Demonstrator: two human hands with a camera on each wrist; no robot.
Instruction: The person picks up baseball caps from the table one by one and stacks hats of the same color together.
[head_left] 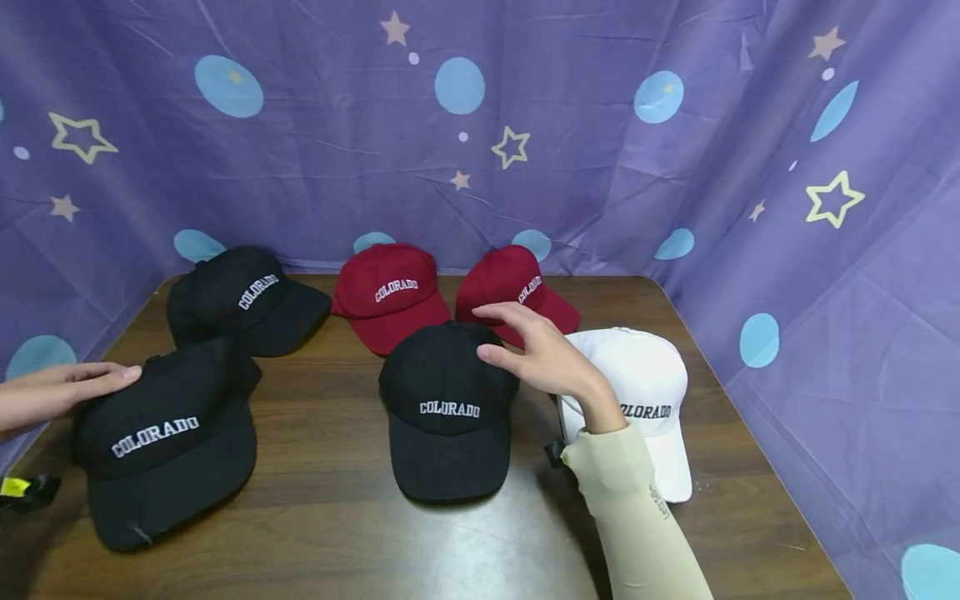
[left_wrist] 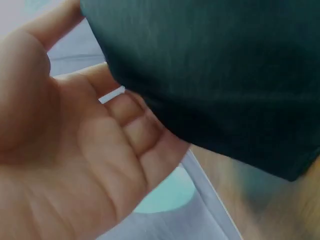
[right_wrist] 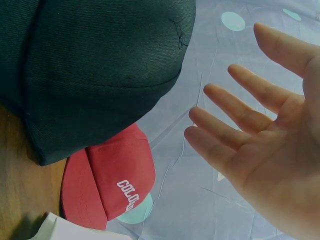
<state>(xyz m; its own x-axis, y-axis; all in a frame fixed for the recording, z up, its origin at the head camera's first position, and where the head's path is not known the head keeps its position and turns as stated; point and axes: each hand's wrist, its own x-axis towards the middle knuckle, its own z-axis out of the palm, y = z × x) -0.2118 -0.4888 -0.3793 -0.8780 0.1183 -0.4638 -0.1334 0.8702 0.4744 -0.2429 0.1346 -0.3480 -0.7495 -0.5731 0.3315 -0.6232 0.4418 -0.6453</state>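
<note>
At the left, my left hand [head_left: 71, 390] grips the back edge of a black baseball cap [head_left: 180, 462] with white COLORADO lettering, its brim towards me. The left wrist view shows the thumb and fingers curled about the rim of the dark cloth [left_wrist: 210, 65]. My right hand [head_left: 542, 354], fingers spread apart and relaxed, hovers beside the crown of a second black cap [head_left: 450, 458] in the middle. Seen from the right wrist, the palm [right_wrist: 285, 160] is bare and stands apart from that cap's crown [right_wrist: 105, 60].
A white cap [head_left: 654, 375] sits at the right, partly behind my right forearm. Two red caps [head_left: 388, 287] and another black cap [head_left: 225, 287] line the back of the wooden table [head_left: 322, 533]. A purple curtain [head_left: 330, 167] with stars and dots encloses the back and sides.
</note>
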